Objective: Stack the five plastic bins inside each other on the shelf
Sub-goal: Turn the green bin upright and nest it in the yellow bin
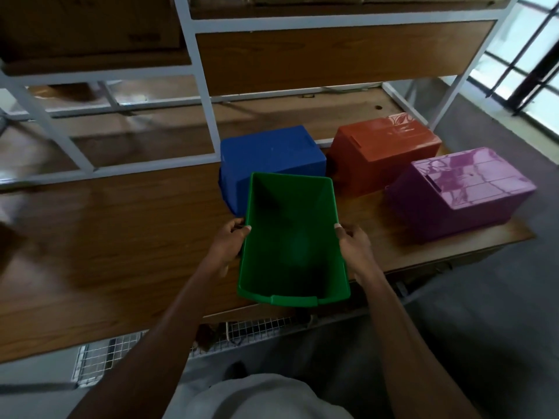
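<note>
Green bin (292, 240), open side up, is held above the wooden shelf (121, 237) by both hands. Left hand (228, 243) and right hand (354, 244) each grip a long rim, thumbs hooked over the edge. Behind it, a blue bin (272, 155), an orange bin (384, 152) and a purple bin (462, 189) lie upside down.
</note>
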The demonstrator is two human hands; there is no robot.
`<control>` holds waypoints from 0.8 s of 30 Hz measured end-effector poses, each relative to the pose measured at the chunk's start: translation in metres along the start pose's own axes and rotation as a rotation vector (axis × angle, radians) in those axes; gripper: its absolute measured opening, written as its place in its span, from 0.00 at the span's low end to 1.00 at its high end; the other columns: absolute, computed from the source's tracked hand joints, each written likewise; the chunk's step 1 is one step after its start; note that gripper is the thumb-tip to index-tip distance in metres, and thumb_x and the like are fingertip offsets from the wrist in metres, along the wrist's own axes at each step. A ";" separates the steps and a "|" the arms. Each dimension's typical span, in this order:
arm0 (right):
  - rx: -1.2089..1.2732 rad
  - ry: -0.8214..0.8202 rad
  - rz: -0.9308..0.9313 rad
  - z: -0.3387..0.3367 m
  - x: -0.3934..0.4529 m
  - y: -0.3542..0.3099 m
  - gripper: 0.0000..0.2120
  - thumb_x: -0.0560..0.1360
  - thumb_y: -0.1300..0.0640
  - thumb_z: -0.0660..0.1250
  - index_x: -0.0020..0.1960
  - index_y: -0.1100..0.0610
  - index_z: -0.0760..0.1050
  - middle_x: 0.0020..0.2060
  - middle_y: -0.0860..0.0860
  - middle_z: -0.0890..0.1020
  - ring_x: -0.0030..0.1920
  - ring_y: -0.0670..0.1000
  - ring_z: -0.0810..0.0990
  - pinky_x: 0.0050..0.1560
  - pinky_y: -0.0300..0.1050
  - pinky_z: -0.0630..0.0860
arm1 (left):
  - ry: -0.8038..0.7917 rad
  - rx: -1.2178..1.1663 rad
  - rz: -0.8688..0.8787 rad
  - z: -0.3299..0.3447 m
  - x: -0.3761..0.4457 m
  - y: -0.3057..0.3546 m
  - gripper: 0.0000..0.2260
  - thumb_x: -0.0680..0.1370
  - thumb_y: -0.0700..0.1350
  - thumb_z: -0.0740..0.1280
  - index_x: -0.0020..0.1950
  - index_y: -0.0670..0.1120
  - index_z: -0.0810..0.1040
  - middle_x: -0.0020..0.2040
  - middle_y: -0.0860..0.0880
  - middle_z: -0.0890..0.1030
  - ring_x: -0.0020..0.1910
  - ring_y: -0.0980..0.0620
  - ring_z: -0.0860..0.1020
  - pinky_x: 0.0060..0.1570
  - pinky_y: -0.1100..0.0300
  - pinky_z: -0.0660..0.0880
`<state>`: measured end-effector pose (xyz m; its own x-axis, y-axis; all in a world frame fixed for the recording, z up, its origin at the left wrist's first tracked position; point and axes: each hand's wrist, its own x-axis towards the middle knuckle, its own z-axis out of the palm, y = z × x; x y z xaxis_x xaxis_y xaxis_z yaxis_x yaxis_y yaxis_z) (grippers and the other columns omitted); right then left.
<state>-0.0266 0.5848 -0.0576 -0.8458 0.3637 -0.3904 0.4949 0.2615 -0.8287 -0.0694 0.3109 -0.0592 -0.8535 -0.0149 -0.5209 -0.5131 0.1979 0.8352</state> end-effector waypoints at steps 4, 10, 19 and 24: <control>0.058 -0.027 0.028 0.000 0.008 0.005 0.15 0.85 0.49 0.61 0.64 0.51 0.83 0.56 0.51 0.87 0.56 0.54 0.85 0.55 0.53 0.83 | -0.008 -0.033 -0.006 -0.002 0.000 -0.005 0.15 0.86 0.49 0.61 0.73 0.51 0.76 0.58 0.47 0.85 0.52 0.47 0.84 0.49 0.51 0.81; 0.136 -0.066 0.037 0.003 0.002 -0.003 0.14 0.85 0.55 0.62 0.67 0.52 0.81 0.58 0.51 0.86 0.56 0.52 0.85 0.51 0.50 0.82 | 0.051 -0.101 -0.019 -0.010 -0.008 -0.011 0.19 0.86 0.46 0.61 0.78 0.50 0.72 0.61 0.48 0.84 0.53 0.49 0.84 0.45 0.56 0.79; 0.131 -0.314 -0.059 0.054 -0.023 -0.039 0.12 0.86 0.57 0.62 0.57 0.47 0.84 0.55 0.51 0.88 0.56 0.55 0.85 0.58 0.55 0.81 | 0.256 -0.261 -0.023 -0.079 -0.057 -0.049 0.14 0.85 0.45 0.64 0.70 0.51 0.80 0.54 0.46 0.87 0.48 0.48 0.84 0.41 0.55 0.79; 0.102 -0.470 -0.107 0.106 -0.053 -0.058 0.12 0.87 0.56 0.60 0.60 0.47 0.83 0.55 0.49 0.87 0.55 0.53 0.85 0.50 0.51 0.79 | 0.405 -0.348 -0.001 -0.127 -0.102 -0.075 0.14 0.83 0.39 0.62 0.65 0.49 0.82 0.49 0.44 0.87 0.43 0.46 0.83 0.39 0.55 0.77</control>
<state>-0.0316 0.4556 -0.0310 -0.9006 -0.1095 -0.4206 0.3985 0.1780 -0.8997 0.0443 0.1728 -0.0461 -0.7842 -0.4057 -0.4695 -0.4552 -0.1380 0.8796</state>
